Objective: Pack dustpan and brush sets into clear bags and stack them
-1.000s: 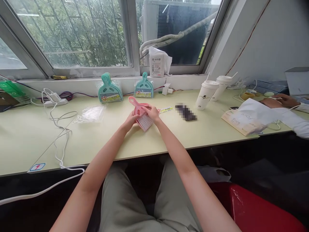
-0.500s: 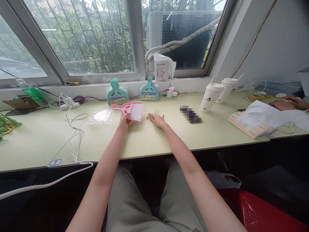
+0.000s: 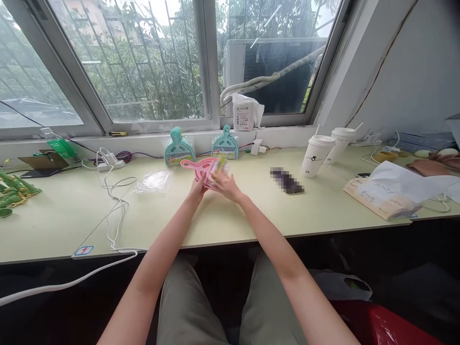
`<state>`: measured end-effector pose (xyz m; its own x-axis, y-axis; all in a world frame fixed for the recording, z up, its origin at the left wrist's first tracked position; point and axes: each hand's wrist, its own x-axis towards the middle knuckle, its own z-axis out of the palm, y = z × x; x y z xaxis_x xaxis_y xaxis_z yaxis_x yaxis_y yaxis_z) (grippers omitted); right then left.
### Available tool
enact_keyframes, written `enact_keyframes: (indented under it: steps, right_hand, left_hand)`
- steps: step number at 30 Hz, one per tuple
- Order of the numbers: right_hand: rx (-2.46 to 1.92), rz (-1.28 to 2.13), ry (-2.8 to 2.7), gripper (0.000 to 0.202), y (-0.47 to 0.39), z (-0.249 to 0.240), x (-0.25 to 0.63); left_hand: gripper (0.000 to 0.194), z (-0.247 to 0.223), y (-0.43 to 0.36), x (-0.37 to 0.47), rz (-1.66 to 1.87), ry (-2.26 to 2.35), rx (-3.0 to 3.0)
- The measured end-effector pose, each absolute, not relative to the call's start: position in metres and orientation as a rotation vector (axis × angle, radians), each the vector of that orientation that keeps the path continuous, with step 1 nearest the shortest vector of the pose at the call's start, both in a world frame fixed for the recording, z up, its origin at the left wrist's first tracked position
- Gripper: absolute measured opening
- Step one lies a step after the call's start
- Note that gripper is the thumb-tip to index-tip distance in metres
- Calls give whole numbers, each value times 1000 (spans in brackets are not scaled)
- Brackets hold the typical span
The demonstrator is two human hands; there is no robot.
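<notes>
My left hand (image 3: 197, 188) is closed on a small pink dustpan (image 3: 196, 166) with a white-bristled brush nested in it, tilted just above the desk. Over the bristles, my right hand (image 3: 227, 187) pinches a colourful printed label card (image 3: 220, 165), blurred by motion. The card and fingers hide most of the brush. Behind them stand a stack of teal dustpan sets (image 3: 176, 146) and another teal dustpan set (image 3: 225, 142), both in clear wrap with printed labels. Left of my hands lies a crumpled clear plastic bag (image 3: 154, 182).
White cables (image 3: 115, 215) run across the desk at the left. On the right are a pixelated dark object (image 3: 287, 181), a white paper cup (image 3: 316, 155) with another cup behind it, and a tissue pack (image 3: 381, 191). Another person's hands (image 3: 431, 165) rest at the far right.
My right hand has picked the label card up from the desk and brought it left over the brush. The dustpan set has shifted slightly right, and the camera view has tilted up a little.
</notes>
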<state>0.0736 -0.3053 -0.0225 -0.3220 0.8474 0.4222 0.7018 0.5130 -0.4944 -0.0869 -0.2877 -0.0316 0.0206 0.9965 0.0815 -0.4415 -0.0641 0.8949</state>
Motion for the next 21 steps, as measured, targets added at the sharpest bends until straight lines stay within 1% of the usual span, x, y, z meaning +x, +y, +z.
enact_keyframes:
  steps: [3, 8, 13, 17, 19, 21]
  right_hand:
    - [-1159, 407, -2259, 48, -310, -28, 57]
    - [-1165, 522, -2149, 51, -310, -29, 60]
    - [-1218, 546, -2093, 52, -313, -30, 59]
    - [-1252, 515, -1984, 52, -310, -33, 58]
    - [-1296, 507, -1810, 60, -306, -34, 59]
    - [-1340, 575, -1620, 70, -303, -34, 61]
  left_hand:
    - [52, -29, -285, -94, 1477, 788, 924]
    - [58, -32, -279, -102, 1522, 791, 953]
    - [64, -35, -280, -100, 1479, 740, 1005]
    - [68, -35, -280, -100, 1473, 791, 1009]
    - [67, -34, -281, -99, 1475, 808, 1005]
    - [66, -31, -282, -98, 1468, 799, 1015]
